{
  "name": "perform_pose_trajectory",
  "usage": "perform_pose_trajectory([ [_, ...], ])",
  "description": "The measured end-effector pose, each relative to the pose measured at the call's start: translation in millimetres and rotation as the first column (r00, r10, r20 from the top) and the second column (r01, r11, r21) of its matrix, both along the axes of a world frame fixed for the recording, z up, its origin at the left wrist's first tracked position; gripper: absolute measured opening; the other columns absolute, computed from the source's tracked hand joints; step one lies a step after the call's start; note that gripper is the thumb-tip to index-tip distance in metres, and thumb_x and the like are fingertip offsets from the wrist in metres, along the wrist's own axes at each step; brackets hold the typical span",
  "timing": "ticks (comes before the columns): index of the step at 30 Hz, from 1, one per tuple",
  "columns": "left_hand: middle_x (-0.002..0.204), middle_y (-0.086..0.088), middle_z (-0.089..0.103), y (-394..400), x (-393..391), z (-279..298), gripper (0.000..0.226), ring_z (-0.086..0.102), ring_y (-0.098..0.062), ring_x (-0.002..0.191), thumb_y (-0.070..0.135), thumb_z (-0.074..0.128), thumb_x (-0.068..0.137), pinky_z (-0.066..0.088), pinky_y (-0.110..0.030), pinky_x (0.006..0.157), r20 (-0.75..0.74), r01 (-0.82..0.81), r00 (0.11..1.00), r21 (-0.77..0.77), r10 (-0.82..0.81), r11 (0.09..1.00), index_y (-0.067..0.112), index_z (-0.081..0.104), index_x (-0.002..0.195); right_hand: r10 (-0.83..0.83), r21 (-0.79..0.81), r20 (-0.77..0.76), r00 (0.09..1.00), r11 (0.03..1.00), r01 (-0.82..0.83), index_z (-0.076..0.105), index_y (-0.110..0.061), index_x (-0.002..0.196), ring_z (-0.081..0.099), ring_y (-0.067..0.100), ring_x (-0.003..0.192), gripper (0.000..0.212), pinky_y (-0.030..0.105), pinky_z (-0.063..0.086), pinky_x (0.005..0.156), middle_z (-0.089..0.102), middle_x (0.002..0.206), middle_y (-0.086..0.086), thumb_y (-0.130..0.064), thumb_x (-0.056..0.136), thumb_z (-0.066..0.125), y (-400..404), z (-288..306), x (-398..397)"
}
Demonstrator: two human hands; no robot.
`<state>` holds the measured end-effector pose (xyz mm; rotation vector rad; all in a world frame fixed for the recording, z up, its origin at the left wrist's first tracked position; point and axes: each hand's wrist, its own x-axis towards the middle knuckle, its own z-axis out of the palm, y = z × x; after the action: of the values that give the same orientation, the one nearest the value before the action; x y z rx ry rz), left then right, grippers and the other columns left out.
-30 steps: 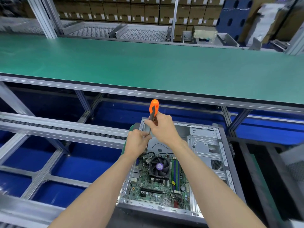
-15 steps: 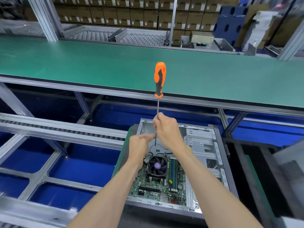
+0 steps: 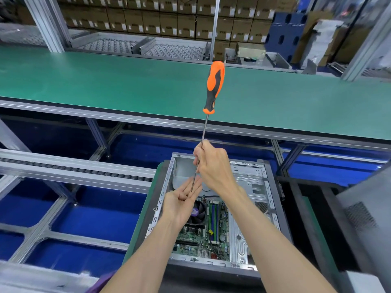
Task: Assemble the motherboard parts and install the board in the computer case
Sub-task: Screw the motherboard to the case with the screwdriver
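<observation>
The right hand (image 3: 213, 166) pinches the screwdriver (image 3: 212, 89) by its shaft above the computer case (image 3: 251, 182). The left hand (image 3: 182, 199) lies palm-up, fingers straight, under its tip. No writing on the motherboard (image 3: 203, 240) is legible.

The open grey computer case (image 3: 257, 187) lies on its side, the green motherboard (image 3: 203, 235) flat inside it. The orange-handled screwdriver (image 3: 212, 89) stands almost upright above.

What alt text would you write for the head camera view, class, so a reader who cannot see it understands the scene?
A person's right hand pinches the metal shaft of an orange-handled screwdriver, handle up, its tip resting in the open, palm-up left hand. Below the hands lies an open computer case with the motherboard inside, in front of a long green workbench.
</observation>
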<state>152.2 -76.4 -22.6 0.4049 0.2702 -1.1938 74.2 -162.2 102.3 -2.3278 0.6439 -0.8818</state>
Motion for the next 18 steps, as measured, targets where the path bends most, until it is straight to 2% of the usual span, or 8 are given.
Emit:
perform_pose_trajectory([
  [3, 0.134, -0.033, 0.055, 0.8, 0.0, -0.9, 0.068, 0.06, -0.046, 0.118, -0.022, 0.017, 0.07, 0.056, -0.053, 0.089, -0.034, 0.016, 0.999, -0.086, -0.019, 0.996, -0.016, 0.043, 0.133, 0.012, 0.037, -0.017, 1.0, 0.999, -0.011, 0.053, -0.005, 0.088, 0.062, 0.022, 0.059, 0.019, 0.047, 0.053, 0.062, 0.067, 0.071, 0.006, -0.006, 0.102, 0.04, 2.3, -8.4, -1.1],
  [9, 0.139, -0.035, 0.048, 7.3, -0.2, -5.5, 0.063, 0.051, -0.052, 0.125, -0.02, 0.017, 0.077, 0.047, -0.059, 0.1, -0.024, 0.007, 1.0, -0.152, -0.011, 0.988, -0.016, 0.04, 0.135, -0.004, 0.097, 0.023, 1.0, 0.995, 0.002, 0.054, -0.007, 0.087, 0.062, 0.02, 0.059, 0.022, 0.047, 0.053, 0.06, 0.066, 0.069, 0.004, -0.01, 0.101, 0.038, 0.0, -12.6, -0.8],
  [11, 0.136, -0.039, 0.049, 10.3, -0.7, -7.3, 0.051, 0.051, -0.055, 0.123, -0.011, 0.024, 0.086, 0.042, -0.058, 0.106, -0.025, 0.014, 1.0, -0.103, -0.017, 0.995, -0.018, 0.041, 0.133, -0.004, 0.098, 0.035, 0.999, 0.995, 0.001, 0.054, -0.008, 0.085, 0.063, 0.021, 0.059, 0.023, 0.047, 0.053, 0.06, 0.065, 0.068, 0.002, -0.015, 0.099, 0.036, -1.3, -10.2, 0.5],
  [12, 0.133, -0.039, 0.051, 11.0, -1.4, -7.3, 0.046, 0.054, -0.054, 0.12, -0.004, 0.03, 0.091, 0.045, -0.056, 0.104, -0.01, 0.014, 1.0, -0.04, -0.014, 0.999, -0.019, 0.043, 0.132, -0.004, 0.094, 0.034, 0.999, 0.996, 0.001, 0.053, -0.008, 0.085, 0.063, 0.021, 0.059, 0.024, 0.047, 0.053, 0.061, 0.065, 0.068, 0.002, -0.016, 0.098, 0.035, -2.3, -8.9, 1.3],
  [15, 0.118, -0.031, 0.064, 10.6, -3.9, -3.2, 0.036, 0.069, -0.04, 0.103, 0.014, 0.059, 0.096, 0.061, -0.037, 0.077, 0.09, -0.04, 0.996, 0.198, 0.022, 0.979, -0.013, 0.056, 0.119, -0.005, 0.08, 0.029, 1.0, 0.997, 0.003, 0.054, -0.008, 0.085, 0.063, 0.023, 0.058, 0.024, 0.048, 0.053, 0.061, 0.065, 0.068, 0.003, -0.014, 0.099, 0.035, -4.3, -7.6, 2.6],
  [17, 0.099, -0.022, 0.07, 9.8, -6.4, -0.1, 0.031, 0.074, -0.025, 0.087, 0.014, 0.073, 0.084, 0.06, -0.024, 0.062, 0.132, -0.033, 0.991, 0.27, -0.003, 0.962, -0.009, 0.065, 0.104, -0.007, 0.071, 0.025, 1.0, 0.997, 0.005, 0.053, -0.009, 0.085, 0.063, 0.023, 0.058, 0.023, 0.047, 0.053, 0.062, 0.065, 0.068, 0.002, -0.012, 0.1, 0.036, -4.1, -8.1, 2.6],
  [18, 0.093, -0.02, 0.07, 9.2, -7.6, 1.8, 0.027, 0.074, -0.02, 0.081, 0.01, 0.074, 0.08, 0.059, -0.02, 0.059, 0.133, -0.017, 0.991, 0.283, -0.021, 0.959, -0.009, 0.066, 0.099, -0.008, 0.067, 0.023, 1.0, 0.998, 0.007, 0.053, -0.009, 0.085, 0.063, 0.023, 0.058, 0.023, 0.047, 0.053, 0.062, 0.065, 0.068, 0.003, -0.012, 0.1, 0.036, -3.8, -8.3, 2.4],
])
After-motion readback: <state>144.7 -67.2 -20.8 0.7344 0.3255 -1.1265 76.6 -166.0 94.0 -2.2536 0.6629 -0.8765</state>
